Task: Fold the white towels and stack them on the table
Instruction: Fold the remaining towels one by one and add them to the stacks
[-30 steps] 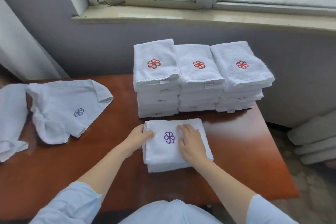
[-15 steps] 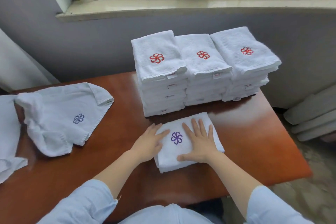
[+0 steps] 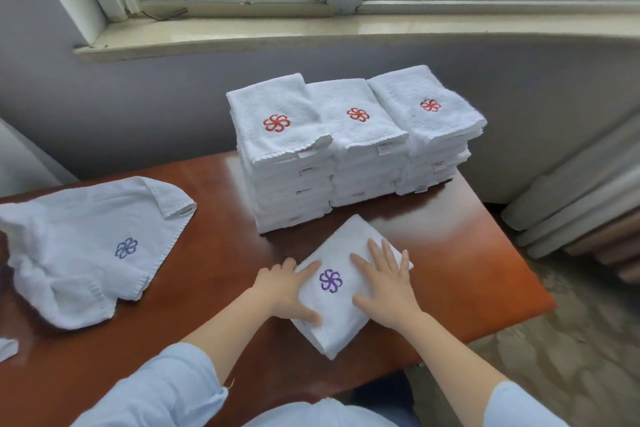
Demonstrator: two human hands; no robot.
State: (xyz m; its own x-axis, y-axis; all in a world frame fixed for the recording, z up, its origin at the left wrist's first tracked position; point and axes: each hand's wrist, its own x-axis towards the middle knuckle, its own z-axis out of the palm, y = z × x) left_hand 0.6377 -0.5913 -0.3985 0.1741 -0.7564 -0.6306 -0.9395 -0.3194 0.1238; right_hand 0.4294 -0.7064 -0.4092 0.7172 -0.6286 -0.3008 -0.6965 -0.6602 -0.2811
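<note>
At the left of the glossy reddish-brown wooden bench (image 3: 214,260), a rumpled, unfolded white terry towel with a blue pinwheel emblem (image 3: 104,246) is lying spread out, one corner turned back.

Toward the middle of the near edge, a person in pale blue sleeves is leaning over a folded white terry towel with a purple pinwheel emblem (image 3: 334,331), which is sitting askew on the bench just in front of the stacks. The left hand (image 3: 280,291) is pressing on the towel's left edge, its grip released and fingers spread. The right hand (image 3: 384,291) is lying flat on the towel's right half, its grip likewise released, fingers straight and fanned toward the far corner. The emblem is showing between the two hands.

Behind them, three stacks of folded white towels with red pinwheel emblems are standing side by side and touching: the left stack (image 3: 277,149), the middle stack (image 3: 358,135) and the right stack (image 3: 429,128).

At far right, off the bench, pale grey rolls (image 3: 571,201) are lying by the wall; what they are cannot be told.
</note>
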